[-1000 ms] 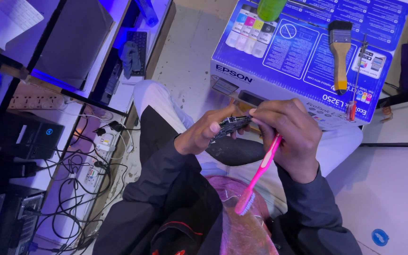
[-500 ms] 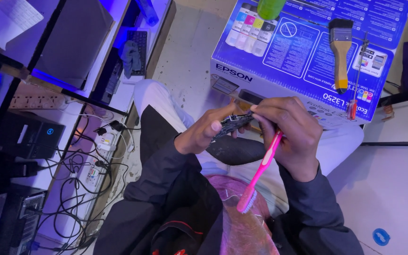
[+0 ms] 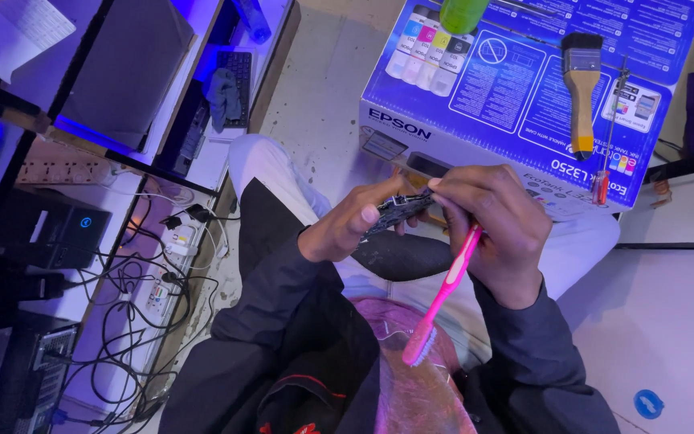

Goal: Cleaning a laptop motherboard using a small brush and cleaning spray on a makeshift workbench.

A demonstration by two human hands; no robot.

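Observation:
My left hand point(image 3: 349, 227) grips a small dark circuit board point(image 3: 398, 210) by its near end, holding it above my lap. My right hand point(image 3: 498, 229) pinches the board's far end with its fingertips. The same hand also holds a pink toothbrush point(image 3: 443, 296), whose bristle head points down toward my chest. A dark flat part point(image 3: 403, 257) rests on my lap under the hands.
A large blue printer box point(image 3: 516, 96) stands just ahead, with a paintbrush point(image 3: 581, 88), a screwdriver point(image 3: 609, 137) and a green bottle point(image 3: 461, 14) on top. To the left are a desk frame, a keyboard point(image 3: 238, 84), power strips and tangled cables point(image 3: 150, 281). A clear plastic bag point(image 3: 419, 378) lies on my lap.
Both hands stay together on the board. The toothbrush has tilted slightly and the fingers have shifted a little on the board.

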